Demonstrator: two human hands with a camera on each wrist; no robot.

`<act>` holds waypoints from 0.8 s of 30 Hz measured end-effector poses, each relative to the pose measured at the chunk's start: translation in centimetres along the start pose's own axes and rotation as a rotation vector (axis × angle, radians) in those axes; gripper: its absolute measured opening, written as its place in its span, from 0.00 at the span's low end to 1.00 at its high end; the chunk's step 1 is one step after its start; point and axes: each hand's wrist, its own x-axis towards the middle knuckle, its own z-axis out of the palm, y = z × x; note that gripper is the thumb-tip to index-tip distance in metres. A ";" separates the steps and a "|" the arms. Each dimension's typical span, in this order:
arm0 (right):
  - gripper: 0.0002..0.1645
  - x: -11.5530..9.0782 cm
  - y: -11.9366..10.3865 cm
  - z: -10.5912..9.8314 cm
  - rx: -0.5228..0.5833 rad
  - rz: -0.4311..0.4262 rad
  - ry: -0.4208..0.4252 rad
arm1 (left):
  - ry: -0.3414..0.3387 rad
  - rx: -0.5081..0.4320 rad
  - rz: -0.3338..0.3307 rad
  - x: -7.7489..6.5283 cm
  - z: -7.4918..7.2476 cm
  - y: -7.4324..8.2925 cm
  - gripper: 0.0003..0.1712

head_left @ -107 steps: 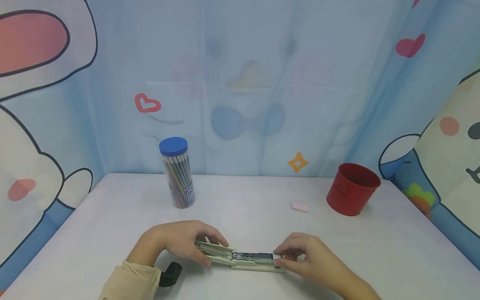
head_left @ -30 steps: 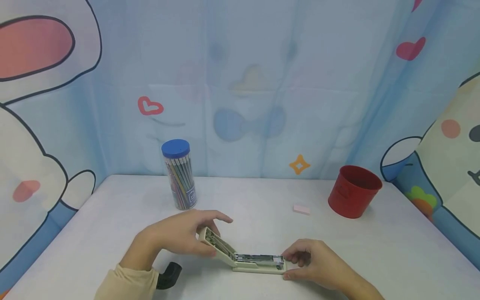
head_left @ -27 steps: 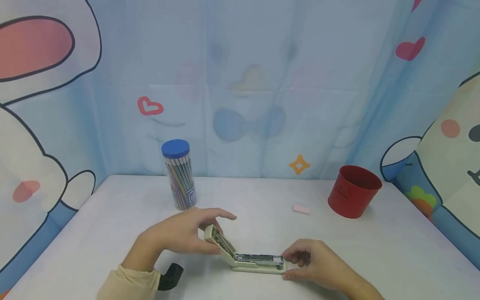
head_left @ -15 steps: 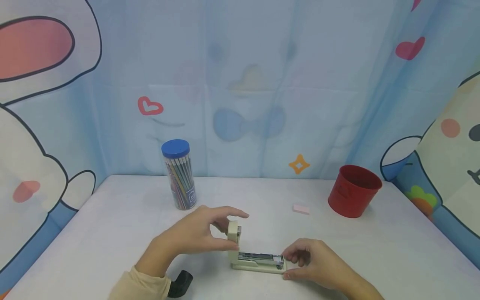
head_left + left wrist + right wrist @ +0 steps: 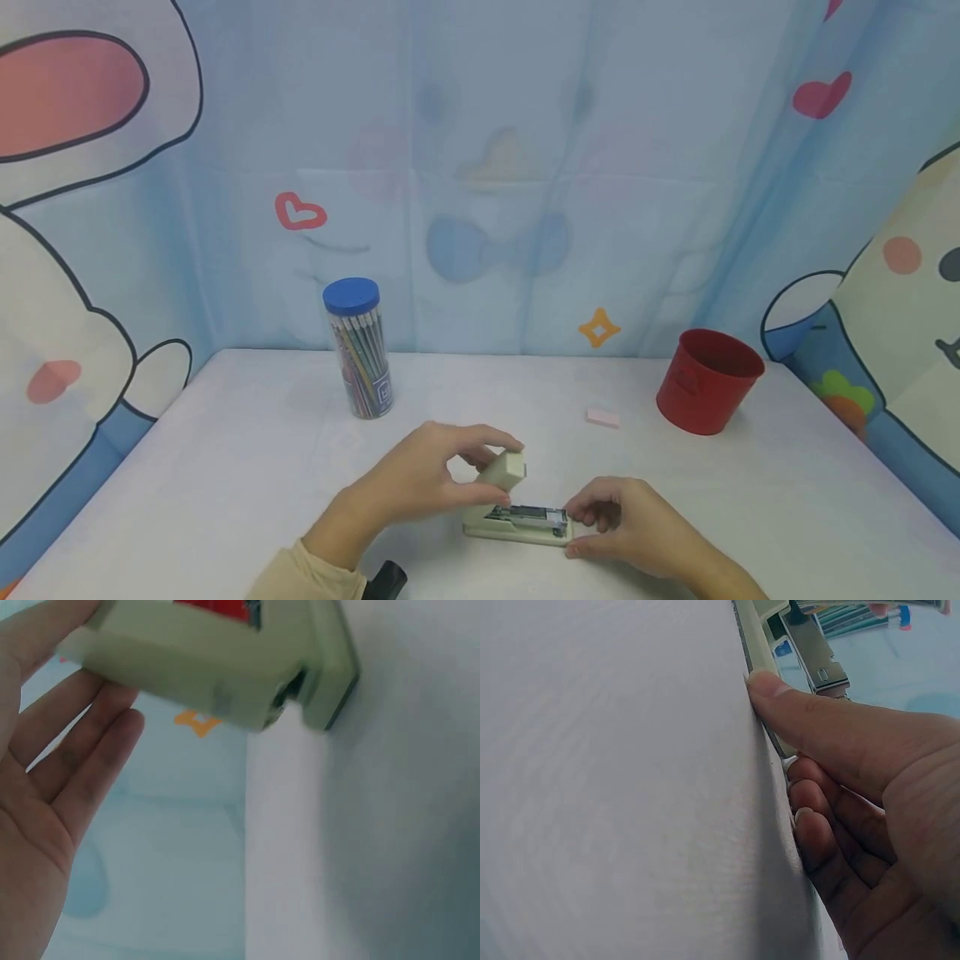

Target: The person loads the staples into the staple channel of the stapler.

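Note:
A pale green stapler [image 5: 517,528] lies along the table in front of me, its staple channel exposed and its top cover [image 5: 180,660] raised at a slant. My left hand [image 5: 427,471] pinches the free end of that cover between thumb and fingers. At the base's right end my right hand [image 5: 626,525] grips the stapler with thumb and curled fingers. The right wrist view shows the thumb [image 5: 802,712] along the base's edge, beside the metal staple rail [image 5: 817,656]. Most of the cover's hinge is hidden behind the left thumb in the head view.
A jar of pencils with a blue lid [image 5: 358,350] stands at the back left. A pink eraser [image 5: 602,417] lies farther back, left of a red bucket [image 5: 705,383]. A printed curtain [image 5: 487,183] hangs behind the white table [image 5: 247,467].
My left hand has swung the stapler's cover up from lying folded back on the left, past upright, and over to the right above the base. The right hand has shifted to grip the base's end.

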 end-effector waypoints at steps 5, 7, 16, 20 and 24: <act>0.21 0.0 0.2 -0.1 -0.002 -0.071 0.006 | 0.026 0.059 0.062 0.4 1.6 0.2 0.29; 0.21 0.0 0.3 -0.1 0.000 -0.085 0.004 | 0.024 0.050 0.065 0.6 2.1 0.3 0.28; 0.22 0.0 0.3 0.0 0.009 -0.059 0.001 | -0.058 0.131 0.019 0.9 4.1 0.6 0.21; 0.23 0.0 0.3 0.1 0.001 -0.047 0.008 | -0.086 0.172 -0.022 1.0 4.6 0.9 0.20; 0.23 0.0 0.4 0.2 0.006 -0.040 0.009 | -0.103 0.214 -0.047 1.0 4.9 1.1 0.20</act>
